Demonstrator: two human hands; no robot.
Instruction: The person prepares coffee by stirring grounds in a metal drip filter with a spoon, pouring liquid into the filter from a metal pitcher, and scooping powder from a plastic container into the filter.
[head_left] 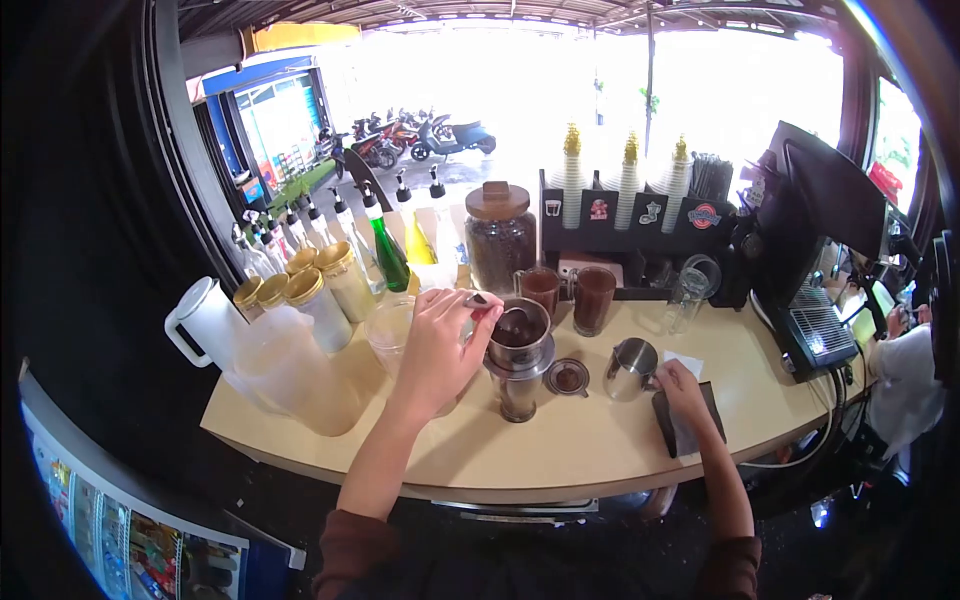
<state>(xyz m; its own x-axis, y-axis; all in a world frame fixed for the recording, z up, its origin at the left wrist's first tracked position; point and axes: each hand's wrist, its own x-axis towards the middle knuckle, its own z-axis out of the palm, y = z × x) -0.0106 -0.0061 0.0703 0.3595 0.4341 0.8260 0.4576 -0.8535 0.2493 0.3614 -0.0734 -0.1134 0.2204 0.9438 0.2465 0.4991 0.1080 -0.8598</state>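
Note:
My left hand (447,335) is closed in a pinch on a thin metal spoon (474,300), its far end down in a metal coffee dripper (518,350). Dark coffee grounds (522,328) show inside the dripper, which rests on top of a clear glass (518,402). To the right, my right hand (683,392) is closed at the handle of a steel milk jug (631,370) standing on the counter. Under that hand lie a dark cloth (712,405) and a white paper. Between dripper and jug sits a small round metal lid (568,377) with something dark on it.
Two glass mugs of brown drink (595,300) and a coffee bean jar (500,240) stand behind. Left are plastic pitchers (300,370), gold-lidded jars (318,305) and pump bottles (388,245). A cup holder (640,225) and a monitor (830,190) stand right; another person (905,375) is beyond.

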